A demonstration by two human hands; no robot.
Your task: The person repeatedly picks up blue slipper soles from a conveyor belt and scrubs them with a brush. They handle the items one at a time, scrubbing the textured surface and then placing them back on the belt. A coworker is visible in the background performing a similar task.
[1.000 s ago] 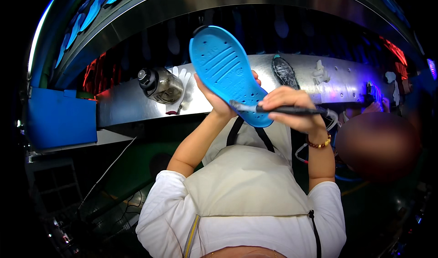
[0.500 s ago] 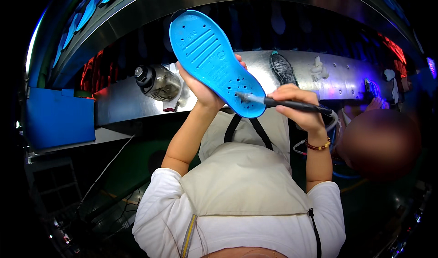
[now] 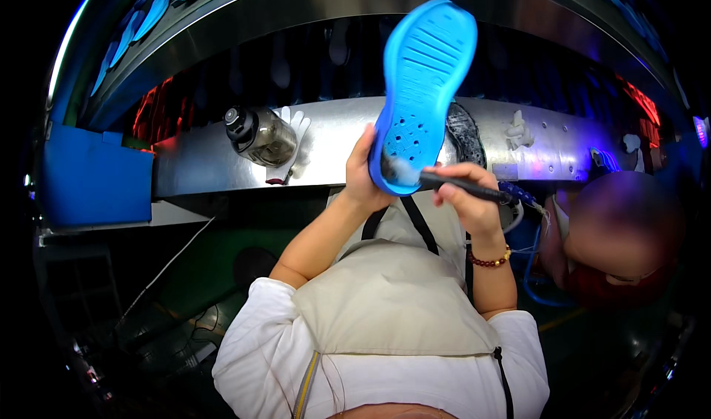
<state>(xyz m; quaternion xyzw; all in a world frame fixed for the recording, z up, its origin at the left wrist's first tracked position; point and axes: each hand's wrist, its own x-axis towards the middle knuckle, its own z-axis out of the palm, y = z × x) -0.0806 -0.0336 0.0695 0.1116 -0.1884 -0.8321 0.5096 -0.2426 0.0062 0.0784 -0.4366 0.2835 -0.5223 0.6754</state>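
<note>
A blue shoe sole (image 3: 426, 71) stands tilted up in front of me, its hollowed, holed side facing me. My left hand (image 3: 363, 174) grips it by the left edge of its lower end. In my right hand (image 3: 472, 203) is a black-handled brush (image 3: 485, 190), held pen-like. Its pale bristles lie against the sole's lower end, inside the rim. A thin pale tube (image 3: 516, 219) shows near the back of the handle; where it joins is not clear. Behind the sole, a dark, speckled sole-shaped piece (image 3: 465, 134) lies on the metal bench, partly hidden.
On the metal bench (image 3: 333, 126) stand a dark-capped bottle (image 3: 261, 136), with a white glove (image 3: 298, 131) beside it, and a crumpled white item (image 3: 518, 131). Dark rows of soles hang behind. A blue box (image 3: 96, 178) is at left; another person (image 3: 622, 226) is close on my right.
The sole has swung more upright and shifted right. My left hand moved right, down to its lower end. The brush moved slightly down, now at the sole's end rim.
</note>
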